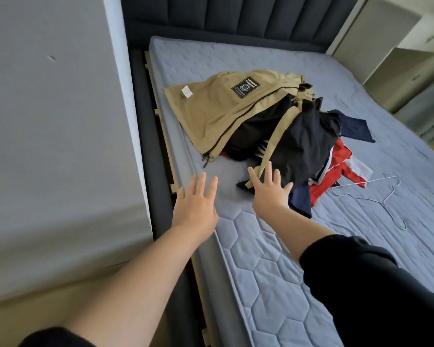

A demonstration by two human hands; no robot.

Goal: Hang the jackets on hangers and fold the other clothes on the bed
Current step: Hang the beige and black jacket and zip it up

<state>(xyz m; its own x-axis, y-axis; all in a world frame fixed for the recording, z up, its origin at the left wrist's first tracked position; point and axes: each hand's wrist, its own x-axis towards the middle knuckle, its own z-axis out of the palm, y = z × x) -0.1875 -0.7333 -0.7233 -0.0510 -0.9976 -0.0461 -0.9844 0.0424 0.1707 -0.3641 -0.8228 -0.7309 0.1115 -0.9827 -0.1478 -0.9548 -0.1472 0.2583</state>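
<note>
A heap of clothes lies on the blue quilted mattress (pixel 273 259). On top is a tan jacket (pixel 211 108) with a black patch, spread over a black garment (pixel 298 136). Red and white clothing (pixel 336 169) and a navy piece (pixel 353 128) stick out at the right. A thin white wire hanger (pixel 376 194) lies flat beside the heap. My left hand (pixel 194 206) hovers above the mattress edge with fingers spread, holding nothing. My right hand (pixel 269 194) is stretched out with straight fingers just in front of the heap, near a tan strap.
A grey wall (pixel 55 146) runs close along the bed's left side, with a dark bed frame (pixel 148 146) and wooden slats in the gap. A dark padded headboard (pixel 236 18) stands at the far end. Pale cabinets (pixel 391 58) stand at the right.
</note>
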